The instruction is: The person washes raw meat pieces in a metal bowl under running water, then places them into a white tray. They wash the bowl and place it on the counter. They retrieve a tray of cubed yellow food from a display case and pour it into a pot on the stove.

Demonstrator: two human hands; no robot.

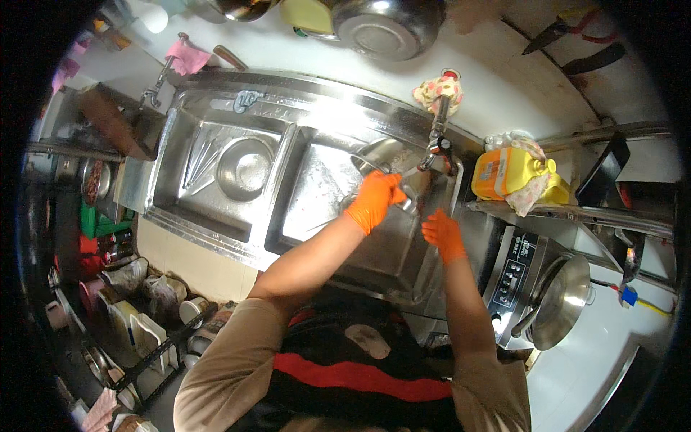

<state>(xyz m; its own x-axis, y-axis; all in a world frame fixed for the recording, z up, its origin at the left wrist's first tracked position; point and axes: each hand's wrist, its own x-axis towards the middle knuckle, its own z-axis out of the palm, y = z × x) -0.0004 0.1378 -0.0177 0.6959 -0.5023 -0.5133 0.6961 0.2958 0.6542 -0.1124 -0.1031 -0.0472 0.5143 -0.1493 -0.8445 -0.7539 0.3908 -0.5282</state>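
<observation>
My left hand [375,200], in an orange glove, is closed at the near rim of a tilted stainless steel bowl [380,153] over the right sink basin [372,264]. Just past its fingers a curved piece of shiny metal [410,204] shows; whether it belongs to the bowl cannot be told. The faucet [436,148], with a patterned cloth tied around its upper part, reaches down just right of the bowl. Also gloved in orange, my right hand [444,235] hovers by the basin's right side, fingers loosely bent, with nothing seen in it.
In the left basin [216,210] sit a round steel bowl [245,168] and thin metal sticks [201,159]. A yellow jug [507,171] stands on the right shelf above an induction cooker [513,281] and a steel pan [564,302]. A large wok [383,32] hangs on the wall.
</observation>
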